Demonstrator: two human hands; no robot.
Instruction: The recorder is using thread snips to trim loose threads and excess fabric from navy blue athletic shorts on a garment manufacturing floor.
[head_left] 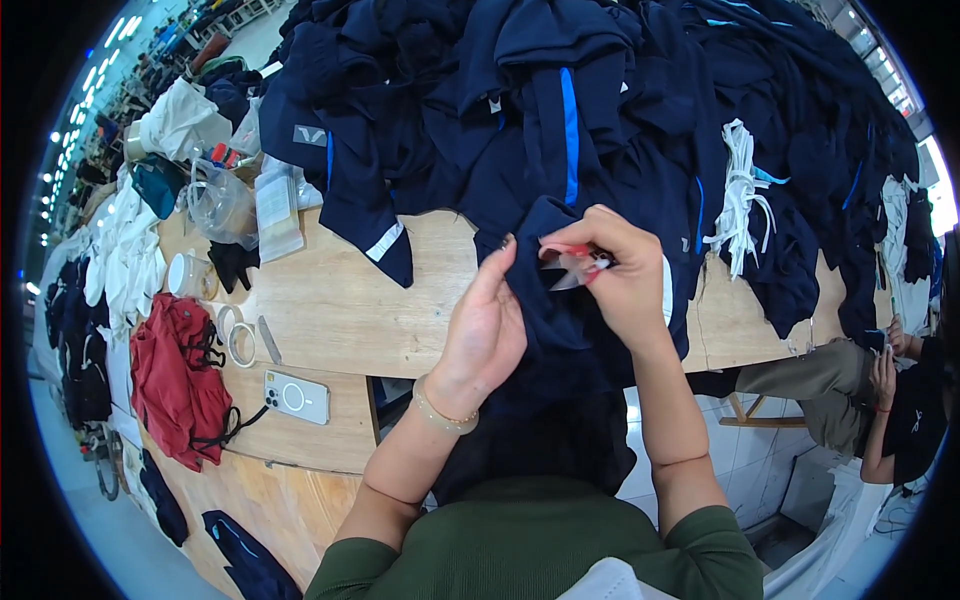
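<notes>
A navy garment (560,325) hangs over the table's near edge in front of my body. My left hand (486,330) is closed on its cloth, thumb on top, the other fingers partly hidden under the fabric. In my right hand (630,275) I grip a pair of thread snips (572,272) with red on the handle. Their metal blades point left, just above the cloth and close to my left fingertips. Whether the blades touch any thread is too small to tell.
Navy garments with blue stripes (571,130) are heaped along the far side. White cords (738,190) lie on them at right. On the left of the wooden table are a phone (297,397), tape rolls (241,342) and a red bag (178,375). Another person (900,410) sits at far right.
</notes>
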